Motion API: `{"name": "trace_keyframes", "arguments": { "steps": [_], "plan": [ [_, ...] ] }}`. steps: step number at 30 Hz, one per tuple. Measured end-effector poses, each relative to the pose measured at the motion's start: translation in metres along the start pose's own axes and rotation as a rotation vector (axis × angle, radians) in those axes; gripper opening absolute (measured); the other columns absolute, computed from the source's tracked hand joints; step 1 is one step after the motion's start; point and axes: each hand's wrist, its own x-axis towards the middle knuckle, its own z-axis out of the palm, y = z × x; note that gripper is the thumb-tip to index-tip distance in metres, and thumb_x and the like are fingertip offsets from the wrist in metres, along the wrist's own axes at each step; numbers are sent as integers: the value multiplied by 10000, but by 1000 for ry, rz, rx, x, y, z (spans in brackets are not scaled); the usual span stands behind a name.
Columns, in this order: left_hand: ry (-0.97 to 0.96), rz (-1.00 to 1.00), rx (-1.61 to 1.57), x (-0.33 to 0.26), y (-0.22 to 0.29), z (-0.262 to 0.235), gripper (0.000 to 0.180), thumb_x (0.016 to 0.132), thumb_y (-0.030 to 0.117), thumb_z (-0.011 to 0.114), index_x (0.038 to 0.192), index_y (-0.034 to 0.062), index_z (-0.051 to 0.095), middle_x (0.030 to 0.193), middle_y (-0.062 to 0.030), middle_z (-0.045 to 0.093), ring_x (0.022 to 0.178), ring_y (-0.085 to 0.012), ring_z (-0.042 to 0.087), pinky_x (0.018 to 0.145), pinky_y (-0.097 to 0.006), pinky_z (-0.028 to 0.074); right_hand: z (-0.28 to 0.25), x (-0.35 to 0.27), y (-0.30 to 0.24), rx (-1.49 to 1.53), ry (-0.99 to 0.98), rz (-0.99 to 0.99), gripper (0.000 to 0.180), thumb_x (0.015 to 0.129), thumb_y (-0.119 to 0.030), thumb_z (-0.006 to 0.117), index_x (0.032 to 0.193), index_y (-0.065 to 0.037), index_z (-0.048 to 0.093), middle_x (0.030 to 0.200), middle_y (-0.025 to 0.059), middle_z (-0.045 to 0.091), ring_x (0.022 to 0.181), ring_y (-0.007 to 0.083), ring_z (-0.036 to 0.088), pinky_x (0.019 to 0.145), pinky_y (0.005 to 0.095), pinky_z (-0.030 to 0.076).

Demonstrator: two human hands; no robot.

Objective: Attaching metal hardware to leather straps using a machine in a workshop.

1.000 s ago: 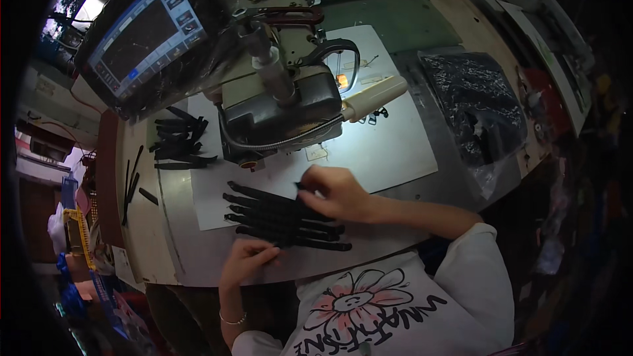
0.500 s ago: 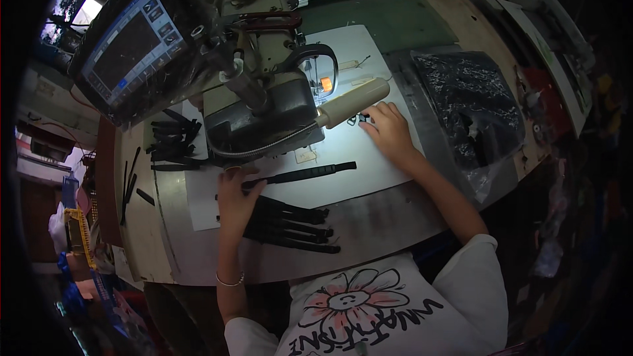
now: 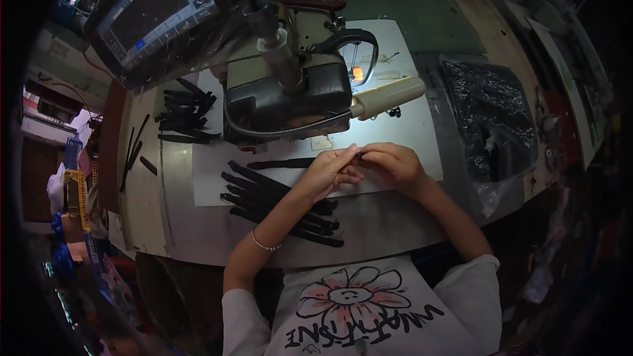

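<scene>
My left hand [image 3: 331,171] and my right hand [image 3: 397,165] meet over the white board, their fingertips touching. A padded black strap [image 3: 283,163] runs from the left into my left hand, which is closed on its right end; the fingers hide that end. Between the fingertips of my right hand is a small dark fitting [image 3: 360,155], mostly covered, its exact kind unclear. A row of similar black straps [image 3: 283,206] lies just in front of my left hand and forearm.
A sewing machine head [image 3: 290,102] stands beyond my hands, with a cream lamp [image 3: 392,97] jutting right and a screen [image 3: 155,13] at left. Small dark pieces [image 3: 394,112] lie by the lamp. More straps [image 3: 188,109] are piled left; a plastic-wrapped black bundle [image 3: 491,115] lies right.
My right hand has come back from beside the lamp with a small dark fitting. My left hand has slid right along the strap to its end. The view has shifted.
</scene>
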Motion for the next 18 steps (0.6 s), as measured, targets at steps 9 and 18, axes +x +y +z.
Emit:
{"name": "trace_keyframes", "arguments": {
  "steps": [9,18],
  "plan": [
    [207,315,392,-20,10,0,163,818,122,648,938,14,671,840,-35,639,736,-77,591,662,-185,492,1,3,-16,296,75,333,141,787,17,598,927,6,599,901,99,606,783,157,596,711,252,470],
    [291,1075,1336,-39,20,0,243,644,53,690,884,90,679,858,-35,620,740,-174,607,615,-261,500,10,16,-4,1100,-198,848,269,929,-191,487,1029,38,589,843,76,618,728,113,588,670,241,491]
  ]
}}
